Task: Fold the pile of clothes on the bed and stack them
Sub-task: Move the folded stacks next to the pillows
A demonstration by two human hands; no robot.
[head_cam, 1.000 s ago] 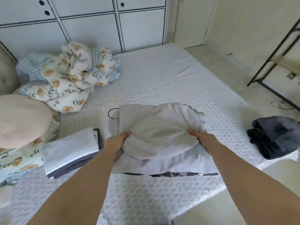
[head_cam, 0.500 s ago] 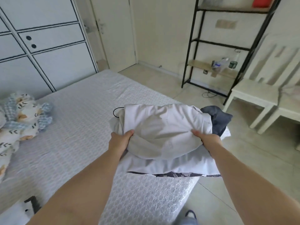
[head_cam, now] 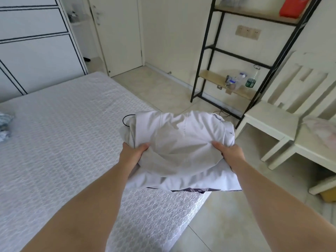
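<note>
We see the bed (head_cam: 60, 142) at left; our left hand (head_cam: 131, 154) grips the near left edge of the folded white clothes (head_cam: 181, 148), held over the bed's corner, our right hand (head_cam: 230, 154) gripping their right edge, beside a chair (head_cam: 272, 120)

folded white garment (head_cam: 181, 151) | carried rightward | now past bed (head_cam: 63, 142) corner

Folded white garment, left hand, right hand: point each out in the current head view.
folded white garment (head_cam: 181, 142), head view, middle of its top layer.
left hand (head_cam: 131, 153), head view, back of the hand.
right hand (head_cam: 230, 151), head view, back of the hand.
</note>
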